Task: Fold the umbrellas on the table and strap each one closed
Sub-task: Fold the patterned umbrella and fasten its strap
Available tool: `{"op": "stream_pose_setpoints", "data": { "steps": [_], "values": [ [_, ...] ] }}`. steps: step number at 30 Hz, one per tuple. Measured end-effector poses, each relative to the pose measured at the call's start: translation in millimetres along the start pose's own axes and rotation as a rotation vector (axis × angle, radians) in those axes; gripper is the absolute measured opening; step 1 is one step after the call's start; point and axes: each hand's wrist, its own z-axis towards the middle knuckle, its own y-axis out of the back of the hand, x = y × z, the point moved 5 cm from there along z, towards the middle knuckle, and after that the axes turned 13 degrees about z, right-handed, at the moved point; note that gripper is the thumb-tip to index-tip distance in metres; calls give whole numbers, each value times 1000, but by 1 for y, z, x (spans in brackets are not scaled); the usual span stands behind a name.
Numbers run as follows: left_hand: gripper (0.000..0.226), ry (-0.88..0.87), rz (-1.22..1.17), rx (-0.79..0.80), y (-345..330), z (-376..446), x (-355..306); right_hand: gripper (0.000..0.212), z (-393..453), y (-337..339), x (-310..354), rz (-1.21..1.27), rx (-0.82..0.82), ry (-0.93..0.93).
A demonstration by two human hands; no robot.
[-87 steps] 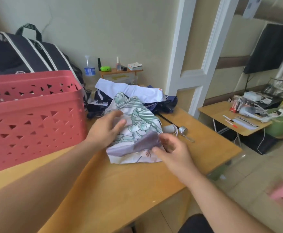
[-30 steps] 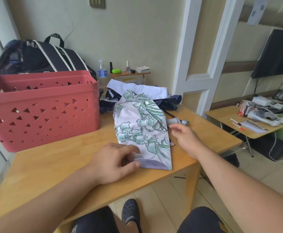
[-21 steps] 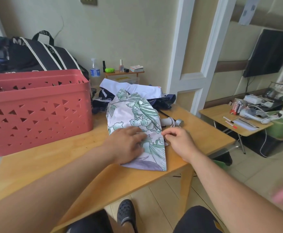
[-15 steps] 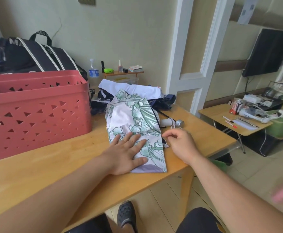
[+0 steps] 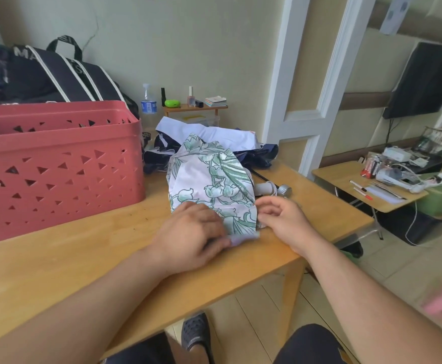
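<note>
**Head view: both my hands at the near end of the floral umbrella**

The head camera looks down at the wooden table, where the floral umbrella lies flattened, its canopy of pale lilac cloth with green leaf print running away from me toward the wall. My left hand lies on top of its near left corner, knuckles up, fingers bent down over the cloth; a lilac hem edge pokes out just past my fingertips. Whether those fingers are pinching the fabric or only pressing it flat I cannot tell, since the back of my hand covers them. My right hand sits at the near right edge of the canopy, fingers loosely curled with the tips touching the cloth; any grip there is hidden too.

Just beyond my right hand, the umbrella's white handle with a silver end cap lies on the table beside the canopy. Behind the floral cloth is a heap of navy and white fabric, partly covered; it may be another umbrella, but its shape is hard to read. A red plastic basket stands to the left, cut off by the frame edge, with a black striped bag behind it.
</note>
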Motion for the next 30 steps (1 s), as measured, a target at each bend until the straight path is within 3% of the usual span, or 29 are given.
{"op": "stream_pose_setpoints", "data": {
  "steps": [5,9,12,16,19,22,26,30],
  "values": [
    [36,355,51,-92,44,61,48,42,-4,5,7,154,-67,-18],
    [27,468,39,-51,61,96,65,29,-11,6,10,8,-95,88],
    [23,462,21,-7,57,96,62,29,-11,0,8,-166,-69,151],
    [23,471,-33,-47,57,85,65,58,5,-6,7,-317,14,37],
    [20,459,-113,-55,60,78,58,55,23,-14,7,-401,34,20],
    [18,439,-186,-55,61,69,50,51,40,-24,11,-550,-36,67],
    [17,348,-241,-51,58,57,33,46,49,-36,17,-804,-248,135],
    [20,321,-227,-64,55,52,27,44,53,-31,16,-624,-288,103]
  ]
}}
